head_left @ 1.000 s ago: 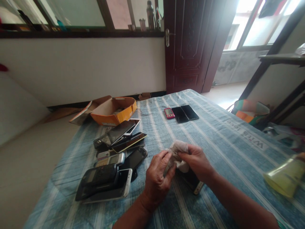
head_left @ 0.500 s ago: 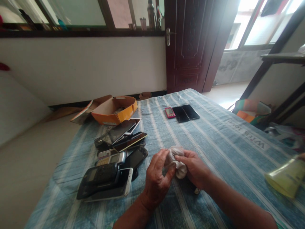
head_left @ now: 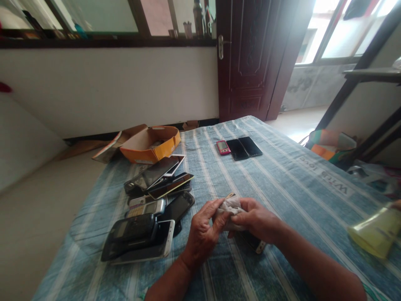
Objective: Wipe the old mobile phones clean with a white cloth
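Observation:
A crumpled whitish cloth [head_left: 232,207] is wrapped around the middle of a dark mobile phone with gold-coloured ends [head_left: 259,246]. My left hand [head_left: 205,228] is closed on the cloth from the left, thumb and fingers pinching it. My right hand [head_left: 260,218] grips the phone from the right, its thumb pressed on the cloth. Most of the phone is hidden by the cloth and hands; one end shows under my right hand, and a small edge peeks out above the cloth. Both hands are just above the striped blue tablecloth [head_left: 282,192].
Left of my hands lies a pile of old phones [head_left: 150,209]. Behind it stands an open orange cardboard box [head_left: 150,148]. Farther back, a pink phone [head_left: 223,147] lies beside two black phones [head_left: 244,148]. A yellow translucent container [head_left: 372,234] is at the right edge.
The cloth has shifted and bunched between my hands, and more of the phone shows at its upper and lower ends. The surrounding phones and box have stayed put.

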The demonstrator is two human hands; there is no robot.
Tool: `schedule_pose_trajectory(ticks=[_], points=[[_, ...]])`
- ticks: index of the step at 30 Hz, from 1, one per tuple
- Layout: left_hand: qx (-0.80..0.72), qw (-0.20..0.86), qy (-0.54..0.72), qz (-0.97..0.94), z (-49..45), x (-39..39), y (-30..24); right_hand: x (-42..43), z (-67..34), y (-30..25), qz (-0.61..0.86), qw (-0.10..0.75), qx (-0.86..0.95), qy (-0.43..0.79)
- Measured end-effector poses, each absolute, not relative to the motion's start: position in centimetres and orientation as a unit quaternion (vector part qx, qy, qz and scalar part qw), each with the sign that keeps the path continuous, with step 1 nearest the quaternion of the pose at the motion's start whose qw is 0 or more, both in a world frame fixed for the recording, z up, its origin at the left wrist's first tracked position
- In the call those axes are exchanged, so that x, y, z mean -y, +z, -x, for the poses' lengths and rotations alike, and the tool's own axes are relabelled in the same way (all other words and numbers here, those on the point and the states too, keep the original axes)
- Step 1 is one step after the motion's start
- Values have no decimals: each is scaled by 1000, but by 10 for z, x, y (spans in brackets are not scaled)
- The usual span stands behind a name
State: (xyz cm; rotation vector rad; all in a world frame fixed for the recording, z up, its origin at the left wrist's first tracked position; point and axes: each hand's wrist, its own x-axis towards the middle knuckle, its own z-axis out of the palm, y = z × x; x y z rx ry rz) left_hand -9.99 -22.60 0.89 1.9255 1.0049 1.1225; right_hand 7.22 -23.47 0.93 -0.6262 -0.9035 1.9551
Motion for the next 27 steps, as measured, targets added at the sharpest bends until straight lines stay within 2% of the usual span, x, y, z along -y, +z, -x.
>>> schedule_pose_trajectory(ticks=[13, 19, 27], points=[[-381, 460, 420, -683, 102, 223, 9, 232, -71, 6, 284, 473, 293, 781], [-407, 433, 412, -691, 100, 223, 12, 233, -71, 6, 318, 460, 285, 779], [-433, 516, 408, -617, 100, 222, 14, 234, -69, 3, 262, 454, 318, 790]])
